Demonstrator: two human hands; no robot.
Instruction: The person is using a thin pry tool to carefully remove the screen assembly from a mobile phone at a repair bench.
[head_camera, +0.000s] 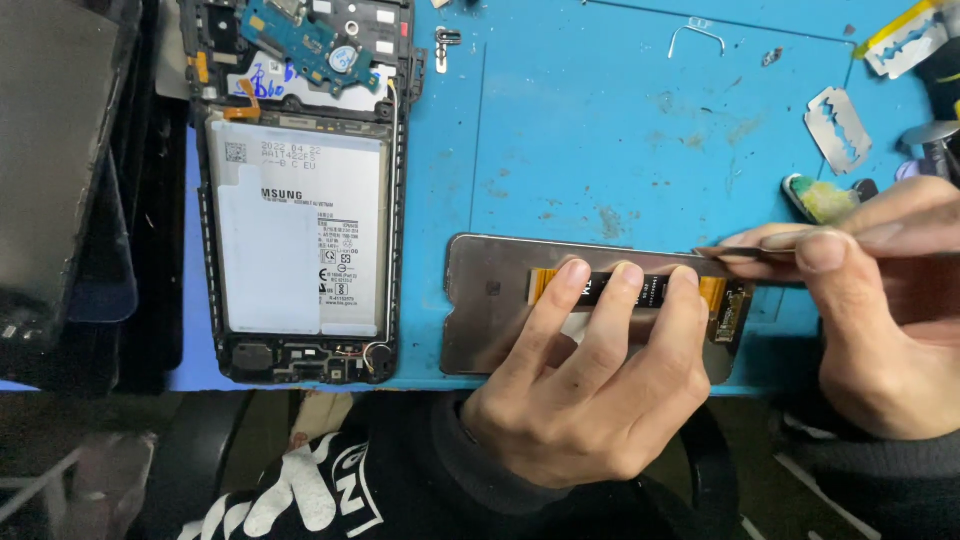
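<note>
White battery label (295, 235) left; grey screen panel (495, 300) under hand (590, 385).

Bright, even light is falling from above onto the blue mat (600, 130), leaving only soft shadows. The white battery (300, 230) is glaring slightly. The left edge and bottom of the frame are sinking into darkness. The right hand (880, 320) at the right edge is blurring slightly.

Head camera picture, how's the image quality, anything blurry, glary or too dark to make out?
Head view: blue mat evenly lit, sharp. The left hand, pressing the flex strip on the display panel, is crisp. The right hand with its thin tool is softer, cut by the frame edge. The opened phone shows mild glare on its white battery. The left edge and bottom are dark, murky.
</note>
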